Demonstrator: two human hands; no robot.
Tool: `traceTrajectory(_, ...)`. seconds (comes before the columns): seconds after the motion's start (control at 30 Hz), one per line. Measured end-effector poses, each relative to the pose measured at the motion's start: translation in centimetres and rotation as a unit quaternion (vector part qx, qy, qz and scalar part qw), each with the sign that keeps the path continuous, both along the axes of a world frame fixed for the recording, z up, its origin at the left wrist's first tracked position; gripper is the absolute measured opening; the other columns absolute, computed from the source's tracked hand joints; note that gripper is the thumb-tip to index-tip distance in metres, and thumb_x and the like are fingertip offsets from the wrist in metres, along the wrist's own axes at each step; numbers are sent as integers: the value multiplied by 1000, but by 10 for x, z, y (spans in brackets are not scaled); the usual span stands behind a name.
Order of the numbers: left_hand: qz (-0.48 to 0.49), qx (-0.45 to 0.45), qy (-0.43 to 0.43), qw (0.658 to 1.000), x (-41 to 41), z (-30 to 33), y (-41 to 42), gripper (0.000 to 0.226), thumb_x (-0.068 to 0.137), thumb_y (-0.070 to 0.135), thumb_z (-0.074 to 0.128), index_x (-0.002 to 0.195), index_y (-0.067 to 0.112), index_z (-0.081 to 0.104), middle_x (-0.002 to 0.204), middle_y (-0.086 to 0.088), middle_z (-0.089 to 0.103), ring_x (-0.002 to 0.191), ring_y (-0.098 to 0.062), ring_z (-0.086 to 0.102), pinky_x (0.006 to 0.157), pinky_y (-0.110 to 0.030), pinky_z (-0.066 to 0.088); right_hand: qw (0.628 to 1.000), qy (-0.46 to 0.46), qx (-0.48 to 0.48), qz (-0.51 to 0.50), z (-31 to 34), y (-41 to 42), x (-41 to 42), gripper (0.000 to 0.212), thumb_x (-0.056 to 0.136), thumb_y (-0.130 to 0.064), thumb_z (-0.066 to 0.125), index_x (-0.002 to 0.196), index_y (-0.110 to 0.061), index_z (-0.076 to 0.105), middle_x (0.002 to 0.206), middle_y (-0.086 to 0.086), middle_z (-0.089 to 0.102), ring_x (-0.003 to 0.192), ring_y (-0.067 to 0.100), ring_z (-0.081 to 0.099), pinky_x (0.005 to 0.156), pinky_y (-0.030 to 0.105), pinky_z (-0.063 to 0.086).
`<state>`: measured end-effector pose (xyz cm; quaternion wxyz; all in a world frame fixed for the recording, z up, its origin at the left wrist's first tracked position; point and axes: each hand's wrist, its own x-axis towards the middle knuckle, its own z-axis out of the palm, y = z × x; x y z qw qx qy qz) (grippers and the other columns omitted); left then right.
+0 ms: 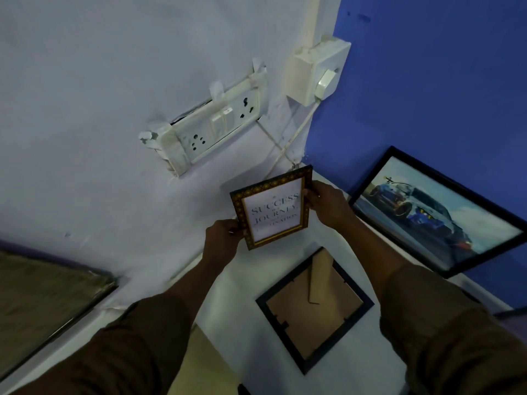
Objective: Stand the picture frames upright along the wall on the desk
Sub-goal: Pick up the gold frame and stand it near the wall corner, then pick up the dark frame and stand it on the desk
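A small frame with a patterned brown and gold border and a printed quote (pixel 272 208) is held upright in the corner where the pale wall meets the blue wall. My left hand (pixel 224 238) grips its lower left edge and my right hand (pixel 325 202) grips its right edge. Whether its base touches the white desk (pixel 356 366) is hidden. A black frame with a blue car picture (pixel 439 212) leans upright against the blue wall on the right. A dark blue frame (pixel 315 309) lies face down on the desk, its cardboard stand showing.
A taped socket and switch panel (pixel 212 128) and a white switch box (pixel 319 71) with a cord sit on the wall above the corner. A large dark framed panel (pixel 42 303) lies at the left edge.
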<state>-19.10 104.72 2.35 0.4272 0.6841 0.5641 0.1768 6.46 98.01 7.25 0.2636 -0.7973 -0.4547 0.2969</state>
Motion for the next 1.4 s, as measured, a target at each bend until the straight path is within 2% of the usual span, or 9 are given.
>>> traceTrajectory(0.23,29,-6,14,999,8,-12,16,12,89,7,72,93,0,81,95,-14,80,90,-27,74,81,-32,56,1000,-9,-2,16,-12,24,-1,35,106,-14,40,116,12,62,113,25,69,106,38,64,93,45,50)
traceTrajectory(0.3,27,-4,29,999,10,-14,21,12,89,6,70,89,-2,80,92,-16,80,89,-31,74,84,-37,58,1000,5,-8,23,-16,28,0,34,106,-12,39,123,8,61,117,23,69,107,33,64,91,31,49)
traceTrajectory(0.37,31,3,42,999,12,-17,27,13,89,5,69,86,-1,80,91,-16,80,89,-33,74,85,-39,58,999,26,-14,30,-20,32,1,32,106,-13,41,127,2,60,116,18,68,99,22,62,69,3,43)
traceTrajectory(0.43,38,5,50,998,14,-19,32,14,89,4,67,85,1,80,90,-15,80,88,-33,74,84,-38,58,999,42,1,32,-25,37,3,31,105,-13,44,129,-1,60,117,17,68,96,15,58,59,-5,38)
traceTrajectory(0.7,50,-11,47,998,16,-27,35,13,89,11,71,97,3,79,99,-16,79,96,-32,72,86,-35,56,996,91,4,8,-38,38,8,33,105,-7,47,136,2,54,120,11,59,108,18,59,59,-1,44)
traceTrajectory(0.87,71,-39,44,996,15,-28,30,22,93,19,70,110,5,75,112,-16,76,107,-32,70,90,-33,54,993,109,-12,-33,-44,29,7,52,105,-19,50,154,-7,37,155,13,42,137,25,49,93,19,41)
traceTrajectory(1.07,69,-76,91,991,13,-29,-1,49,95,28,69,135,1,59,134,-16,65,125,-30,60,101,-28,45,990,120,3,-73,-51,-20,3,51,104,-30,51,151,-12,42,146,11,53,131,23,52,105,24,37)
traceTrajectory(1.33,36,-114,87,989,4,-24,-80,56,92,38,71,137,9,55,131,-13,66,122,-25,61,97,-26,43,987,100,-22,-126,-60,-129,-6,55,100,-41,56,147,-15,46,138,13,60,121,21,58,77,9,42)
traceTrajectory(1.4,15,-126,96,987,4,-23,-96,55,92,37,71,137,10,55,132,-13,66,122,-25,61,91,-23,41,985,99,-26,-139,-62,-156,-15,53,101,-37,57,147,-13,46,138,14,60,122,23,57,90,14,48)
